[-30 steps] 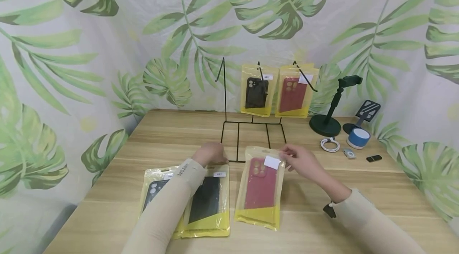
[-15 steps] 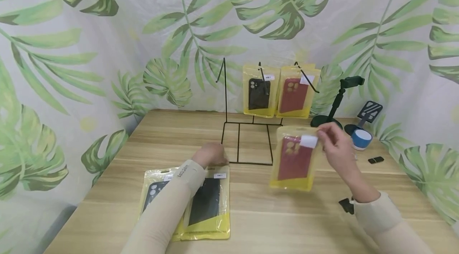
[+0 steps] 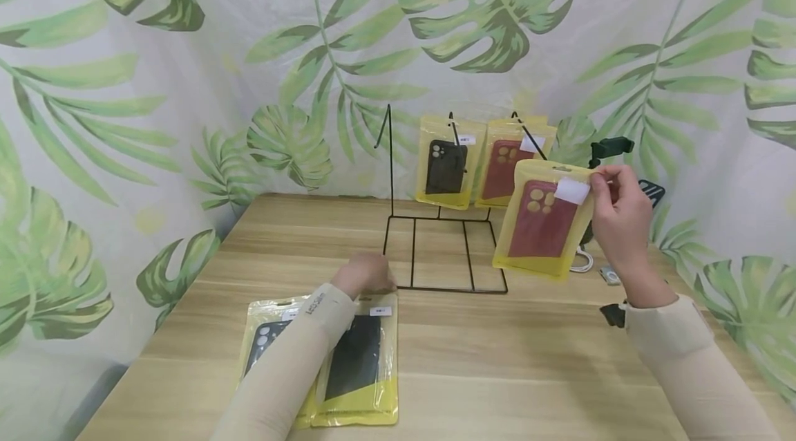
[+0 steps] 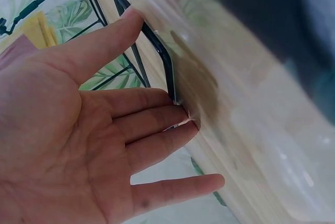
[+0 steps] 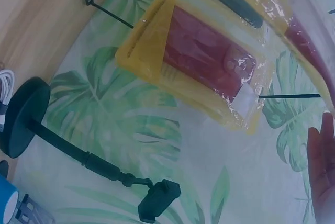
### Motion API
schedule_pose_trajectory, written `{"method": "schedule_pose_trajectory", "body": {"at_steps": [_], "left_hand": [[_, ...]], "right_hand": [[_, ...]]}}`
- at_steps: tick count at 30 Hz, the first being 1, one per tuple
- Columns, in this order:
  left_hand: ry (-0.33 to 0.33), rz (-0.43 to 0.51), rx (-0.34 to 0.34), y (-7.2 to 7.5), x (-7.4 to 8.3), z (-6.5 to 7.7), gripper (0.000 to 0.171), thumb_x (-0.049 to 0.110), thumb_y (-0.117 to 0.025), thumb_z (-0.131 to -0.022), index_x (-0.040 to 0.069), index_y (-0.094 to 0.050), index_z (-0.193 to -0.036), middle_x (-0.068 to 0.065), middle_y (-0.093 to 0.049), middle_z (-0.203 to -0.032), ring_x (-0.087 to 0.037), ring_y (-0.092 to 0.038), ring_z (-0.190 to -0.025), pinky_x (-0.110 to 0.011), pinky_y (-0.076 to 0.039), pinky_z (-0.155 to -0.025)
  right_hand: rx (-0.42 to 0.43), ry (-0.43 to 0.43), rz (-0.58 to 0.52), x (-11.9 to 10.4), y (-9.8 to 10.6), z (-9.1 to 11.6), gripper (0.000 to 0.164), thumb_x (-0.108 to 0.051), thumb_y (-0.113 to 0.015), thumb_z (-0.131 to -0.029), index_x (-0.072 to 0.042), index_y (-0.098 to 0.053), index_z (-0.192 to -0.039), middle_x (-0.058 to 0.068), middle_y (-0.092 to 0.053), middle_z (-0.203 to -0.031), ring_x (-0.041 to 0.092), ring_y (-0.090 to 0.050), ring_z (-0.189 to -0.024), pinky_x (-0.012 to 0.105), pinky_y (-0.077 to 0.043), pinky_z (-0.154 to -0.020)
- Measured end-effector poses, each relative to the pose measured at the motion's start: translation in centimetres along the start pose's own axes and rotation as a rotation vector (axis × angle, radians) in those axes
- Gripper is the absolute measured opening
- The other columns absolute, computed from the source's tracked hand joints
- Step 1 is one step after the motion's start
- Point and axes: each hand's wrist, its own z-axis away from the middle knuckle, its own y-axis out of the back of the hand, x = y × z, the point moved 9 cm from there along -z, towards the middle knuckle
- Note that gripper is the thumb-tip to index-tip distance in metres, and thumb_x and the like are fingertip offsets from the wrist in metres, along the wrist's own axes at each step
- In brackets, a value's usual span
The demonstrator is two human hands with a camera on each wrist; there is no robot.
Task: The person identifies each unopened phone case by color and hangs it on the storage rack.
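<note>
My right hand (image 3: pixel 624 227) pinches the top right corner of a yellow, clear-fronted packet with a red phone case (image 3: pixel 541 220); the packet hangs in the air before the rack's right hook. My left hand (image 3: pixel 367 274) touches the front corner of the black wire display rack (image 3: pixel 413 254). In the left wrist view, the fingers of that hand (image 4: pixel 78 119) look mostly straight, with thumb and fingertips against the rack's bar (image 4: pixel 157 41). From the rack hang a packet with a black phone case (image 3: pixel 446 168) and red-case packets (image 3: pixel 497 164), partly hidden by the held one.
Packets with dark phone cases (image 3: pixel 356 365) lie on the wooden table (image 3: pixel 472 372) beneath my left forearm. At the right stand a green phone stand (image 5: pixel 73 145) and a blue-and-white round object (image 5: pixel 6 203). A white coiled cable (image 3: pixel 582 261) lies near them. The rack's left hook (image 3: pixel 382 128) is bare.
My right hand has lifted the packet with the red phone case off the table, carrying it up and to the right towards the rack's right hook. My left hand has stayed at the rack's corner.
</note>
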Motion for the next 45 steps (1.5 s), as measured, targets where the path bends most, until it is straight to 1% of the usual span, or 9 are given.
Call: {"method": "schedule_pose_trajectory", "body": {"at_steps": [5,9,15,19,21,26,30,39,45], "left_hand": [[-0.011,0.001,0.0,-0.1,0.1,0.1,0.033,0.039,-0.07,-0.091,0.009,-0.07,-0.077,-0.006,-0.07,-0.086,-0.016,-0.056,-0.065,-0.035,-0.055,-0.073],[-0.013,0.005,0.001,-0.1,0.1,0.1,0.032,0.039,-0.07,-0.09,0.009,-0.071,-0.081,-0.008,-0.072,-0.091,-0.017,-0.058,-0.068,-0.037,-0.056,-0.078],[0.002,0.017,0.007,0.1,-0.1,0.1,0.031,0.038,-0.072,-0.089,0.007,-0.072,-0.089,-0.008,-0.072,-0.092,-0.017,-0.059,-0.068,-0.035,-0.056,-0.075],[0.01,0.009,0.014,0.3,-0.1,0.1,0.032,0.039,-0.072,-0.089,0.007,-0.072,-0.087,-0.009,-0.071,-0.093,-0.017,-0.059,-0.069,-0.036,-0.056,-0.075],[0.008,0.003,0.019,0.4,-0.1,0.1,0.032,0.039,-0.072,-0.089,0.007,-0.072,-0.087,-0.01,-0.072,-0.095,-0.018,-0.059,-0.07,-0.037,-0.056,-0.077],[0.007,-0.002,0.018,0.4,0.0,0.1,0.032,0.039,-0.072,-0.089,0.007,-0.071,-0.087,-0.012,-0.073,-0.102,-0.02,-0.06,-0.074,-0.04,-0.056,-0.082],[0.006,-0.002,0.015,0.3,-0.1,0.0,0.032,0.039,-0.072,-0.089,0.007,-0.071,-0.087,-0.013,-0.072,-0.102,-0.02,-0.061,-0.075,-0.041,-0.057,-0.083],[-0.003,-0.001,0.022,0.2,0.0,-0.1,0.031,0.038,-0.072,-0.089,0.008,-0.07,-0.083,-0.01,-0.072,-0.095,-0.019,-0.06,-0.072,-0.038,-0.057,-0.077],[0.007,0.01,0.023,0.2,-0.2,-0.1,0.031,0.037,-0.073,-0.089,0.007,-0.071,-0.088,-0.011,-0.072,-0.1,-0.02,-0.06,-0.075,-0.039,-0.056,-0.079]], "right_hand": [[-0.013,0.006,0.024,0.5,-1.0,-0.6,0.02,-0.014,-0.056,-0.1,0.005,-0.061,-0.101,-0.025,-0.05,-0.079,-0.007,-0.04,-0.06,0.014,-0.031,-0.056],[-0.031,0.008,0.047,1.1,-2.0,-0.9,0.017,-0.012,-0.056,-0.1,0.005,-0.061,-0.101,-0.011,-0.057,-0.082,-0.011,-0.041,-0.065,0.013,-0.031,-0.059],[-0.073,0.003,0.093,1.8,-3.7,-2.0,0.023,-0.019,-0.054,-0.101,0.002,-0.062,-0.106,-0.013,-0.057,-0.083,-0.01,-0.04,-0.066,0.015,-0.031,-0.059],[-0.117,-0.037,0.129,2.4,-4.7,-2.8,0.027,-0.024,-0.051,-0.103,-0.001,-0.061,-0.11,0.01,-0.063,-0.092,-0.013,-0.04,-0.067,0.015,-0.031,-0.058],[-0.137,-0.062,0.146,2.9,-5.1,-3.2,0.029,-0.027,-0.049,-0.103,-0.002,-0.06,-0.112,0.013,-0.065,-0.097,-0.012,-0.042,-0.069,0.015,-0.033,-0.059],[-0.168,-0.101,0.189,3.7,-6.1,-4.0,0.034,-0.03,-0.047,-0.104,-0.001,-0.06,-0.116,0.016,-0.067,-0.103,0.014,-0.059,-0.083,0.02,-0.036,-0.064],[-0.191,-0.121,0.216,4.3,-7.1,-4.8,0.038,-0.033,-0.045,-0.104,-0.002,-0.06,-0.118,0.016,-0.067,-0.104,0.031,-0.064,-0.092,0.027,-0.039,-0.067],[-0.237,-0.138,0.218,5.1,-8.6,-5.8,0.042,-0.036,-0.041,-0.106,-0.001,-0.058,-0.122,0.019,-0.066,-0.111,0.038,-0.066,-0.099,0.049,-0.048,-0.081],[-0.257,-0.144,0.207,5.4,-9.5,-6.1,0.043,-0.036,-0.04,-0.107,0.0,-0.057,-0.125,0.02,-0.065,-0.112,0.038,-0.066,-0.101,0.052,-0.049,-0.084]]}}
